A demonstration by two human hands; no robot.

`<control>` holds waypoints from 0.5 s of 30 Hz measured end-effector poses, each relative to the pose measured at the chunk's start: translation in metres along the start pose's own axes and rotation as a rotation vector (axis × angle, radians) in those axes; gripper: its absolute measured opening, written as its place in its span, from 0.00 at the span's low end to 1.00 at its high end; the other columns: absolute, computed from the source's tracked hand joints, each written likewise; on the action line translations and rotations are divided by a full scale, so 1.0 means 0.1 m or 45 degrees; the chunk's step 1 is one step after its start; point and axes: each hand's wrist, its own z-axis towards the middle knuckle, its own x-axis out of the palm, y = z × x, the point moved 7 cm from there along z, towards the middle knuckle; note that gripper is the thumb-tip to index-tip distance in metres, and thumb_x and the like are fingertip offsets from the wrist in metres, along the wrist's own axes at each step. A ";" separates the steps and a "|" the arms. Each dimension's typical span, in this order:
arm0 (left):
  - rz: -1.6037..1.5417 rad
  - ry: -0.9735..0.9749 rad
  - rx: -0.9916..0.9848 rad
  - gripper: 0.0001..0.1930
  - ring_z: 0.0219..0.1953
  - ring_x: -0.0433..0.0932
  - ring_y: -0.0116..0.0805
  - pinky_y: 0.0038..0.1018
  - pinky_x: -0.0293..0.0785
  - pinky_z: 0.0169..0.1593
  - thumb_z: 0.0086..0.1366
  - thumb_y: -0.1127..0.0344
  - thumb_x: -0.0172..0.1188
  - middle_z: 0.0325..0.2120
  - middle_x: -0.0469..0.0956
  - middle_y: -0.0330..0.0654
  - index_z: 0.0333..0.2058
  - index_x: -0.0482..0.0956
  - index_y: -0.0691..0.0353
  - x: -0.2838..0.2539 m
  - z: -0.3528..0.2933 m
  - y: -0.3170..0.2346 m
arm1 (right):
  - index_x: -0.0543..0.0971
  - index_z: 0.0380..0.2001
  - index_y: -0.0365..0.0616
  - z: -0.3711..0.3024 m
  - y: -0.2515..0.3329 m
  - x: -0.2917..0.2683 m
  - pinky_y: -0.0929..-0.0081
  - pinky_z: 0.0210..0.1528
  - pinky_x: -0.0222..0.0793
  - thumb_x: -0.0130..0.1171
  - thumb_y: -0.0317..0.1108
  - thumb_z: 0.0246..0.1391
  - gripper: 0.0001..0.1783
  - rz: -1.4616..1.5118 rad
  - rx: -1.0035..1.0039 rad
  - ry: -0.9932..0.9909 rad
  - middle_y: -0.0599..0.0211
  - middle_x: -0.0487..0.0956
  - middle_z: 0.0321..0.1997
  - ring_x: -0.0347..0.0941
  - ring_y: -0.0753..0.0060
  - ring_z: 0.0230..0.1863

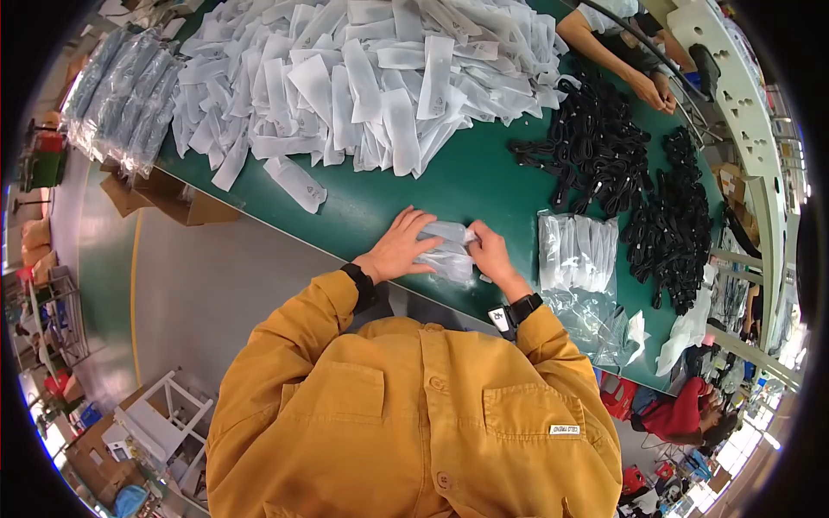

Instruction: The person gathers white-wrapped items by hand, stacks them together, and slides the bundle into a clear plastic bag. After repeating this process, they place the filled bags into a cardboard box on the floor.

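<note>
Near the front edge of the green table, frosted white plastic pouches point(449, 259) lie between my two hands. My left hand point(399, 248) rests at their left end, its fingers stretched out and thumb spread apart. At the right end my right hand point(489, 252) is closed, with thumb and fingers pinching the end of the upper pouch. What exactly lies inside the pouches is too blurred to make out. One loose frosted pouch point(296, 185) lies apart, left of and beyond my hands.
A large heap of frosted pouches point(371, 78) covers the far table point(363, 198). Bundled black cables point(596, 147) pile up at the right. A clear bag of pouches point(577, 252) lies right of my hands. Another person's hands point(654, 91) are at the far right; packed bags point(121, 95) are stacked far left.
</note>
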 end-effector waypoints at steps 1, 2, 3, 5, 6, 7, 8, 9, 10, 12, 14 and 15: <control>-0.001 -0.004 0.014 0.37 0.62 0.56 0.54 0.52 0.51 0.66 0.46 0.52 0.71 0.58 0.60 0.49 0.55 0.69 0.52 0.00 0.01 -0.01 | 0.76 0.38 0.44 0.03 0.06 -0.06 0.57 0.42 0.72 0.52 0.25 0.49 0.11 -0.172 -0.089 0.012 0.51 0.79 0.40 0.78 0.55 0.41; -0.002 -0.009 0.027 0.37 0.60 0.58 0.54 0.52 0.53 0.64 0.46 0.52 0.72 0.57 0.61 0.50 0.55 0.69 0.52 0.00 0.02 -0.02 | 0.76 0.38 0.44 0.07 0.13 -0.11 0.58 0.41 0.72 0.51 0.23 0.48 0.12 -0.346 -0.177 0.022 0.54 0.78 0.40 0.77 0.52 0.40; -0.003 -0.015 0.039 0.37 0.58 0.60 0.53 0.51 0.56 0.62 0.45 0.52 0.72 0.56 0.62 0.50 0.55 0.69 0.52 0.01 0.02 -0.03 | 0.76 0.37 0.44 0.11 0.19 -0.15 0.59 0.40 0.72 0.50 0.21 0.47 0.13 -0.520 -0.266 0.033 0.57 0.78 0.40 0.76 0.48 0.39; 0.012 -0.012 0.041 0.38 0.57 0.60 0.52 0.50 0.56 0.61 0.46 0.51 0.71 0.55 0.62 0.50 0.55 0.68 0.54 0.01 0.02 -0.04 | 0.76 0.37 0.43 0.34 0.54 -0.43 0.59 0.40 0.72 0.48 0.18 0.46 0.15 -0.423 -0.575 -0.207 0.57 0.78 0.43 0.74 0.46 0.41; 0.022 0.001 0.032 0.39 0.56 0.60 0.52 0.48 0.57 0.61 0.47 0.51 0.71 0.54 0.63 0.50 0.56 0.67 0.56 0.01 -0.01 -0.04 | 0.76 0.39 0.44 0.46 0.86 -0.56 0.57 0.40 0.73 0.47 0.17 0.45 0.17 -0.396 -0.721 -0.324 0.56 0.77 0.45 0.75 0.46 0.41; 0.026 0.014 0.034 0.40 0.56 0.61 0.51 0.47 0.58 0.61 0.47 0.50 0.70 0.54 0.63 0.50 0.57 0.66 0.58 0.02 0.01 -0.05 | 0.75 0.40 0.44 0.57 1.20 -0.72 0.56 0.40 0.73 0.47 0.16 0.43 0.20 -0.372 -0.858 -0.450 0.56 0.76 0.47 0.75 0.46 0.42; 0.039 0.004 0.037 0.40 0.56 0.61 0.51 0.47 0.58 0.61 0.47 0.50 0.70 0.54 0.63 0.50 0.57 0.66 0.58 0.01 0.02 -0.08 | 0.75 0.42 0.45 0.74 1.45 -0.80 0.57 0.42 0.73 0.47 0.15 0.44 0.21 -0.424 -0.918 -0.526 0.57 0.75 0.49 0.75 0.47 0.44; 0.068 0.010 0.002 0.41 0.56 0.61 0.50 0.45 0.58 0.61 0.48 0.50 0.70 0.54 0.63 0.50 0.58 0.65 0.60 0.00 0.02 -0.10 | 0.75 0.44 0.45 0.90 1.68 -0.85 0.59 0.44 0.73 0.46 0.14 0.44 0.23 -0.471 -0.978 -0.599 0.57 0.75 0.51 0.74 0.48 0.46; 0.095 0.017 -0.027 0.42 0.56 0.61 0.50 0.44 0.58 0.61 0.48 0.49 0.69 0.53 0.64 0.50 0.59 0.63 0.63 0.00 0.04 -0.12 | 0.74 0.47 0.46 1.04 1.94 -0.88 0.58 0.44 0.73 0.47 0.15 0.44 0.25 -0.518 -1.062 -0.609 0.59 0.74 0.53 0.74 0.48 0.46; 0.137 0.016 -0.061 0.43 0.56 0.61 0.49 0.43 0.58 0.61 0.49 0.48 0.68 0.53 0.64 0.50 0.59 0.62 0.65 -0.01 0.05 -0.15 | 0.73 0.49 0.48 1.33 2.29 -0.89 0.58 0.44 0.74 0.48 0.15 0.44 0.27 -0.560 -1.162 -0.622 0.60 0.74 0.55 0.75 0.49 0.46; 0.165 0.040 -0.072 0.45 0.56 0.61 0.49 0.42 0.58 0.62 0.49 0.47 0.68 0.53 0.64 0.50 0.60 0.59 0.67 0.00 0.04 -0.18 | 0.73 0.52 0.48 1.58 2.52 -0.75 0.57 0.43 0.74 0.50 0.17 0.45 0.28 -0.772 -1.267 -0.435 0.59 0.74 0.53 0.74 0.47 0.45; 0.176 0.051 -0.075 0.46 0.56 0.61 0.49 0.42 0.58 0.62 0.50 0.47 0.67 0.53 0.64 0.50 0.61 0.58 0.68 0.00 0.04 -0.18 | 0.73 0.52 0.48 1.68 2.54 -0.76 0.57 0.43 0.74 0.50 0.17 0.45 0.28 -0.774 -1.278 -0.440 0.59 0.74 0.53 0.74 0.47 0.45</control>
